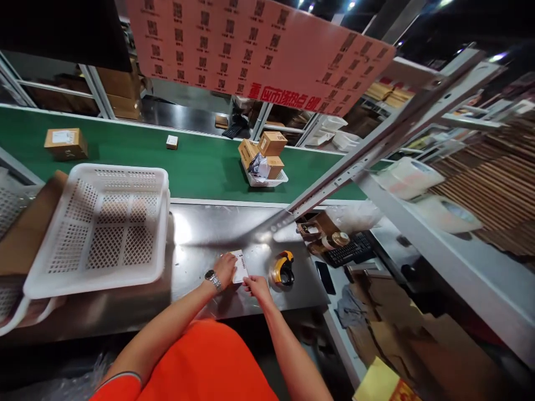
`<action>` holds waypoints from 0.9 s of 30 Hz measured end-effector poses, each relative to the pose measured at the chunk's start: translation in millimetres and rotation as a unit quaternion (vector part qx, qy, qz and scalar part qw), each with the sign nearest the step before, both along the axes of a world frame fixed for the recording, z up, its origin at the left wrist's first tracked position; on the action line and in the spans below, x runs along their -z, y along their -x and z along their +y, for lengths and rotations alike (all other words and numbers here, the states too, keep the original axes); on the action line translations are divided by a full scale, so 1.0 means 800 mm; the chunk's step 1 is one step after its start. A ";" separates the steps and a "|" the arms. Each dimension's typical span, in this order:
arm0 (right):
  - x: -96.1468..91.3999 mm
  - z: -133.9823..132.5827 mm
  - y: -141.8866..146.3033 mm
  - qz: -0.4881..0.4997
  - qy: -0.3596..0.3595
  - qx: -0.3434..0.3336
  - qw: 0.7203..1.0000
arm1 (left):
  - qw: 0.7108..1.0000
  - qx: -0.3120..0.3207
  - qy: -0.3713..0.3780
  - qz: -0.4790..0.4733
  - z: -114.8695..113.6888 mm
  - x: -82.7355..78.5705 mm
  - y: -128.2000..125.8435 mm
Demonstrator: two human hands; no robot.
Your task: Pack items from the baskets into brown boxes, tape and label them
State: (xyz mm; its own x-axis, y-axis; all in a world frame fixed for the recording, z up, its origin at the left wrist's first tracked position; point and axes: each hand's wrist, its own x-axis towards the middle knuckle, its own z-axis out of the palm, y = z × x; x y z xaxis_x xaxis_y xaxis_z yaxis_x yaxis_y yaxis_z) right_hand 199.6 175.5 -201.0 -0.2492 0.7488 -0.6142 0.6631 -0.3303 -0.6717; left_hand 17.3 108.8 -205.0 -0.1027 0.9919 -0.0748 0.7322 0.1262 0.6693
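On the steel bench (pixel 192 295) lies a small flat white item with dark printing (pixel 239 267); whether it is a label or a labelled box I cannot tell. My left hand (pixel 224 269), with a metal watch at the wrist, is curled over its left side. At its lower right corner, my right hand (pixel 256 287) pinches the edge between thumb and finger. A yellow and black tape dispenser (pixel 285 267) stands on the bench just right of my right hand.
White plastic baskets (pixel 161 245) are stacked at the left. Behind the bench runs a green conveyor belt (pixel 200 167) carrying cartons and a loaded white basket (pixel 276 181). A slanted metal post (pixel 330 192), a keyboard (pixel 349 249) and a phone (pixel 325 277) are at the right.
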 end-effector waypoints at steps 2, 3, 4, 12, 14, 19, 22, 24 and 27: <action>0.002 0.006 0.002 -0.047 -0.008 -0.018 0.999 | 0.996 0.037 0.062 0.061 0.019 0.009 -0.015; 0.003 0.011 0.003 -0.068 -0.013 -0.032 0.997 | 0.992 0.048 0.084 0.086 0.024 0.016 -0.021; 0.004 0.016 0.003 -0.085 -0.017 -0.050 0.995 | 0.988 0.056 0.099 0.105 0.028 0.022 -0.025; 0.013 0.069 -0.038 -0.106 0.048 -0.154 0.981 | 0.984 0.047 0.114 0.126 0.016 0.038 -0.031; 0.021 0.070 -0.049 -0.068 0.086 -0.145 0.983 | 0.985 0.043 0.115 0.120 0.016 0.034 -0.033; 0.050 0.051 -0.058 0.089 0.158 -0.076 0.980 | 0.982 0.022 0.140 0.126 0.033 0.021 -0.039; 0.072 0.043 -0.062 0.226 0.244 0.008 0.943 | 0.976 0.017 0.159 0.148 0.046 0.014 -0.044; 0.088 0.041 -0.065 0.269 0.276 0.034 0.922 | 0.974 0.010 0.161 0.162 0.049 0.014 -0.049; 0.109 0.042 -0.066 0.290 0.279 0.048 0.914 | 0.970 0.004 0.161 0.179 0.047 0.024 -0.056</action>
